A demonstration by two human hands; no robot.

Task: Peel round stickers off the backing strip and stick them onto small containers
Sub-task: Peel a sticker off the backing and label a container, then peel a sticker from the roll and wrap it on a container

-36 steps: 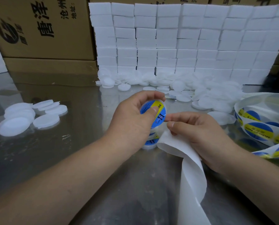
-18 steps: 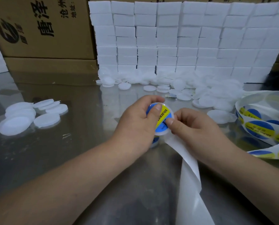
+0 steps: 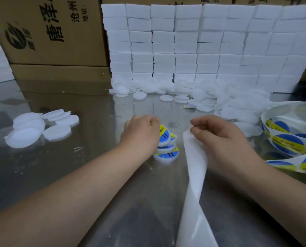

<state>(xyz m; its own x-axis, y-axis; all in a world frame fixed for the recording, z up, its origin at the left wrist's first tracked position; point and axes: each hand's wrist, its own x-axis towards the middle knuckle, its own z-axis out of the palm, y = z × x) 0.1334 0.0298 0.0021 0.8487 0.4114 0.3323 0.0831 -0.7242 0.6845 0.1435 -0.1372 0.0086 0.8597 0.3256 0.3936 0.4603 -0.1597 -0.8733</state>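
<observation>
My left hand (image 3: 141, 134) grips a stickered container (image 3: 164, 135), tilted on top of a small stack of labelled ones (image 3: 166, 154) on the bench (image 3: 95, 175). My right hand (image 3: 220, 141) pinches the bare backing strip (image 3: 195, 166), which trails toward me. The sticker roll (image 3: 287, 141) lies to the right. Plain containers (image 3: 31, 131) sit far left, and a heap of them (image 3: 237, 104) lies before the white blocks (image 3: 202, 50) and cardboard boxes (image 3: 56, 32).

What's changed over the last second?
The left hand has brought the stickered container down onto the stack of labelled containers, still gripping it, tilted. The right hand has drawn away to the right, still pinching the backing strip. The sticker roll and the plain containers at left have not moved.
</observation>
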